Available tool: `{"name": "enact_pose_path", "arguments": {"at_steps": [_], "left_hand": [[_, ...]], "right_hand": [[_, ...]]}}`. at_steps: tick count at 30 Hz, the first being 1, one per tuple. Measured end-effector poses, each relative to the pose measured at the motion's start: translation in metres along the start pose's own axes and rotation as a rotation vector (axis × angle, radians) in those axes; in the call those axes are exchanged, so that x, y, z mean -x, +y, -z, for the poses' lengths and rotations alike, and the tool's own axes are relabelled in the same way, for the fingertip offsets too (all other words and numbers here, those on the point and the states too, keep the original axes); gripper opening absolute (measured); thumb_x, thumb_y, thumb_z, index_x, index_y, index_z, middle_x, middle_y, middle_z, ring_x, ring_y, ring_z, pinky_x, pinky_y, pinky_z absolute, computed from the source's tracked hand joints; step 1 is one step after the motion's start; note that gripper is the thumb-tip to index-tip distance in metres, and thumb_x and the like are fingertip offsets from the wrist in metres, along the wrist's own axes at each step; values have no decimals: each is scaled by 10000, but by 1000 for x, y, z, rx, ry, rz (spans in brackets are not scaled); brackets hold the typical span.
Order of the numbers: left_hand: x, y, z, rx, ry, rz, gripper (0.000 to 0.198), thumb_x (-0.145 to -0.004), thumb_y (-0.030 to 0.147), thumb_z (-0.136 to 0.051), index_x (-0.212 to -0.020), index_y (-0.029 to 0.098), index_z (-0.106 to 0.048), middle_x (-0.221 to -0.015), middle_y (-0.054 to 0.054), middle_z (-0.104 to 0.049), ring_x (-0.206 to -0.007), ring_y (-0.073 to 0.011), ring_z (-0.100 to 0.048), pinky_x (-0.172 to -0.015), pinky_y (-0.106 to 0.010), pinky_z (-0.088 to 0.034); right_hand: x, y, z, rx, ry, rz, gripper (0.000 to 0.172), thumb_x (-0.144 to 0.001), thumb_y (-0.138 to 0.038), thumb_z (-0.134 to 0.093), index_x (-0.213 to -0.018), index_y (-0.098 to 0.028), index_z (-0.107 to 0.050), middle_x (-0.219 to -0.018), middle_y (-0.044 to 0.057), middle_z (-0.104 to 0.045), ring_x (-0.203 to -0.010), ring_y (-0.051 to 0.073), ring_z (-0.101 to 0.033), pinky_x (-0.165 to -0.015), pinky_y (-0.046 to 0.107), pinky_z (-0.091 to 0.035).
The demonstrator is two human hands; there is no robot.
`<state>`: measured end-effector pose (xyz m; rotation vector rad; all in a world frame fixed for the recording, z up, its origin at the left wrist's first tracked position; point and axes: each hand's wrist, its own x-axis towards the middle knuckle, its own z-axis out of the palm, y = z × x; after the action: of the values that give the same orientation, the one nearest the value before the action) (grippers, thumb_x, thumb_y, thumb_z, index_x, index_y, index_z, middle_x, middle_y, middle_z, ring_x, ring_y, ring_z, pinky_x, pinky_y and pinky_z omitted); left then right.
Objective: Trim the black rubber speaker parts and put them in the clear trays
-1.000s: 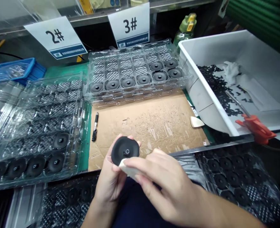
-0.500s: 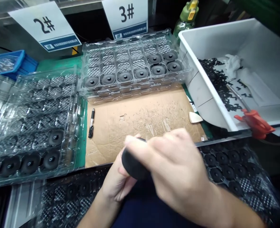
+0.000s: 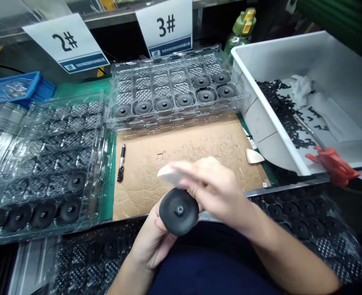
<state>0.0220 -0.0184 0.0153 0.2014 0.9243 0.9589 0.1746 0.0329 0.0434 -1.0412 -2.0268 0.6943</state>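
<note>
My left hand [image 3: 156, 235] is closed around a round black plastic part [image 3: 179, 219], gripping it from below and behind. The part's dished face, with a small hub in the middle, is turned up towards me. Just above its far edge, my right hand [image 3: 216, 186] pinches a pale, flat, rounded pad [image 3: 170, 175] between thumb and fingers. Motion blurs this pad, so its exact kind is unclear. Both hands are over the near edge of a cardboard sheet [image 3: 144, 176].
Clear trays with black parts lie at the back [image 3: 175, 110] and left [image 3: 96, 180]. On the cardboard are a pen [image 3: 121, 164] and a cream wedge [image 3: 254, 156]. A white bin [image 3: 270, 127] with small black pieces stands right, an orange-handled tool [image 3: 334, 166] across its rim.
My right hand has lifted off the black part and moved slightly up, uncovering the part's face and showing the pale pad. The black part has tilted up towards me in my left hand.
</note>
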Motion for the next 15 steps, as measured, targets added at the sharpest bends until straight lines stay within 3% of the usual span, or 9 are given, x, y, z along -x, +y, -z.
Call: {"name": "enact_pose_path", "arguments": {"at_steps": [3,8,11,13,15], "left_hand": [[0,5,3,134,-207,69,434,-666,213,-753,-1076,246,-618,-1096,-47,-669,-945,-243,-652,-810,-302,-531],[-1,7,10,174,-269,88,442,-675,294,-737,-1097,276,-611,-1124,-34,-658,-991,-234,-637,-854,-295,-517],[-2,6,8,169,-255,81,450,-677,264,-741,-1106,270,-606,-1119,-39,-657,-1007,-244,-629,-856,-305,-516],[-2,4,5,153,-218,64,435,-699,215,-725,-1112,274,-601,-1136,-32,-650,-1018,-245,-622,-861,-318,-514],[-2,4,4,117,-169,35,442,-712,186,-711,-1130,266,-593,-1153,-36,-641,-1045,-239,-604,-896,-326,-493]], "right_hand": [[20,34,-11,83,112,-325,301,-896,-221,-487,-1186,-226,-567,-933,13,-664,-819,129,-565,-777,274,-412],[68,69,-38,80,-84,-417,255,-867,-188,-498,-1072,-227,-644,-855,21,-693,-775,161,-615,-718,305,-468],[63,58,-27,80,-70,-447,259,-874,-202,-488,-1088,-226,-633,-898,28,-690,-811,166,-622,-731,311,-483],[45,34,-12,71,30,-439,296,-893,-216,-465,-1168,-230,-574,-1052,38,-655,-919,164,-603,-785,307,-478],[28,4,-1,32,162,-313,321,-888,-204,-475,-1202,-224,-537,-1145,38,-615,-976,162,-578,-825,305,-462]]}}
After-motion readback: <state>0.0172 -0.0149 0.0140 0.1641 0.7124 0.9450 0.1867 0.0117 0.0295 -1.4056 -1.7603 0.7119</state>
